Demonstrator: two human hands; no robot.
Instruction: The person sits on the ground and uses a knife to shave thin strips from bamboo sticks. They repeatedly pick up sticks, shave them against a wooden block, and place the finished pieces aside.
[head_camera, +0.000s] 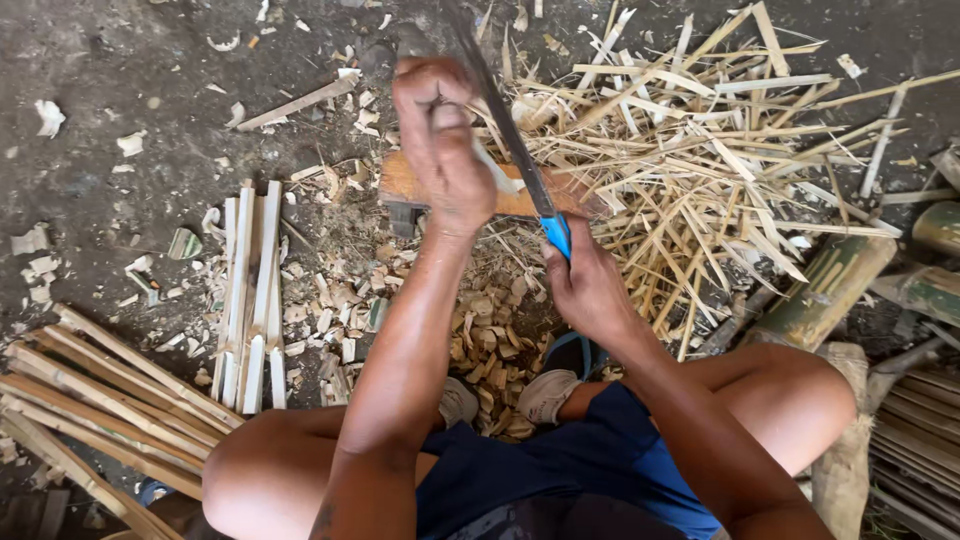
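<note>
The left hand gripped a bamboo piece on the wooden block; the right hand clutched the knife.

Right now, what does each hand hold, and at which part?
The right hand grips a long knife by its blue handle. The left hand holds a pale bamboo piece near its upper end.

Floor: dark, packed dirt, littered with pale chips. Wooden block lies at frame centre, upper half. Tangled heap of thin bamboo splints at upper right, touching the block's right end. Row of short split slats lies parallel, left of centre. Stack of longer bamboo strips at lower left. Pile of shavings below the block. Green bamboo section at right.
</note>
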